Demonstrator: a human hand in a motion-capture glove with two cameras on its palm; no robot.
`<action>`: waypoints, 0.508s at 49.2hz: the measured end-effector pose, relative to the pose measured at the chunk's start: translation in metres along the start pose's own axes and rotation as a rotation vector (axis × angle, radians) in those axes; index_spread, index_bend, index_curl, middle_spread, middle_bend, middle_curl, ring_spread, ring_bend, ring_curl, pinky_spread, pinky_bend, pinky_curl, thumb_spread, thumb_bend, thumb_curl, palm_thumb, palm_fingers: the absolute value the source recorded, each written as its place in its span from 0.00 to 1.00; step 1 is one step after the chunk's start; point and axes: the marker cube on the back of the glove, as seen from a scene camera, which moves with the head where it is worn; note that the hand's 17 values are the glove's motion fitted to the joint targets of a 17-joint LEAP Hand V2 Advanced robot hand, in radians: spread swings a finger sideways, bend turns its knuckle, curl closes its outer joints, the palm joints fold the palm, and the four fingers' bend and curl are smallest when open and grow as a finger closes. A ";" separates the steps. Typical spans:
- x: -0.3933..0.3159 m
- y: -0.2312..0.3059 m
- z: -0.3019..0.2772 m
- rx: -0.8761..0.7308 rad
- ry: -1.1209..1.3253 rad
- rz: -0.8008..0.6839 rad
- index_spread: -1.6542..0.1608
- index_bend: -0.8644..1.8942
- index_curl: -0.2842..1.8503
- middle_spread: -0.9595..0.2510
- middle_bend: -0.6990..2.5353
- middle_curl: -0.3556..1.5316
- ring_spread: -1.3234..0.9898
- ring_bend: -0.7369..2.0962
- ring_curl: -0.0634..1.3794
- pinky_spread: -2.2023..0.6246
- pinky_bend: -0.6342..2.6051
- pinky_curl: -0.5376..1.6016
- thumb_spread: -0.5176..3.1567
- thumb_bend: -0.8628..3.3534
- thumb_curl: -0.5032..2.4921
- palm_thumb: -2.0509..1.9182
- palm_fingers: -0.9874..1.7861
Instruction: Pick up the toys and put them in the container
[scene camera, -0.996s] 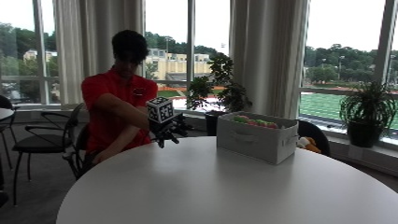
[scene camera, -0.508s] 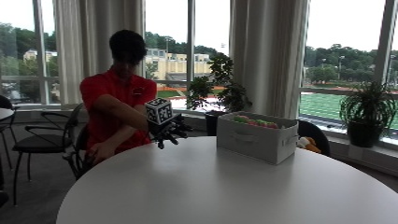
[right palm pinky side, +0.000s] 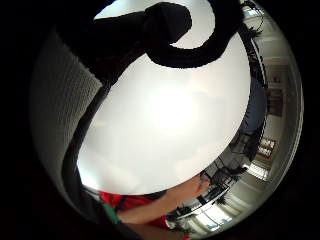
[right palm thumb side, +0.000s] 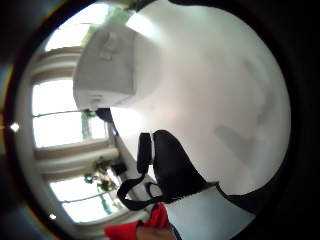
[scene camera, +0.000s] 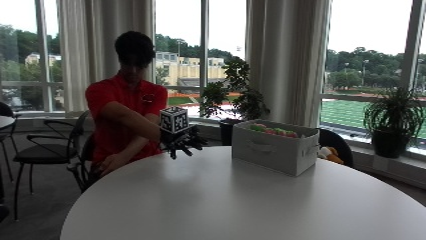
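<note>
In the outside view my gloved right hand (scene camera: 182, 141) hovers just above the far left edge of the round white table (scene camera: 219, 200). Its fingers hang down, spread, and hold nothing. The container (scene camera: 274, 148), a grey fabric box with a handle slot, stands on the table to the right of the hand, well apart from it. Green and pink toys (scene camera: 271, 130) show above its rim. The thumb side palm view shows the container (right palm thumb side: 115, 65) on the white tabletop (right palm thumb side: 215, 100). In the little finger side palm view only bare tabletop (right palm pinky side: 165, 120) lies under the palm, with a black gloved finger (right palm pinky side: 165, 22) over it.
An orange and white plush toy (scene camera: 327, 153) lies on a dark chair behind the container. My bare left hand (scene camera: 106, 164) rests low beside the table. Black chairs (scene camera: 46, 150) stand at the left, and potted plants (scene camera: 393, 120) line the window sill.
The gloved hand stays at about the same spot above the table's edge. The person's head has turned slightly.
</note>
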 end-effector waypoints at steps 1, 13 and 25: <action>0.000 -0.001 -0.001 0.002 0.005 -0.005 0.71 0.36 0.20 0.72 0.26 0.31 0.56 0.33 0.31 0.82 0.52 0.41 0.45 0.19 0.26 0.50 0.29; -0.006 -0.003 0.002 -0.022 -0.014 0.017 0.71 0.36 0.21 0.72 0.26 0.31 0.56 0.33 0.31 0.82 0.51 0.41 0.45 0.19 0.26 0.51 0.29; -0.009 -0.001 0.012 -0.038 0.037 0.001 0.71 0.36 0.21 0.71 0.26 0.31 0.56 0.33 0.31 0.82 0.52 0.41 0.45 0.19 0.26 0.51 0.29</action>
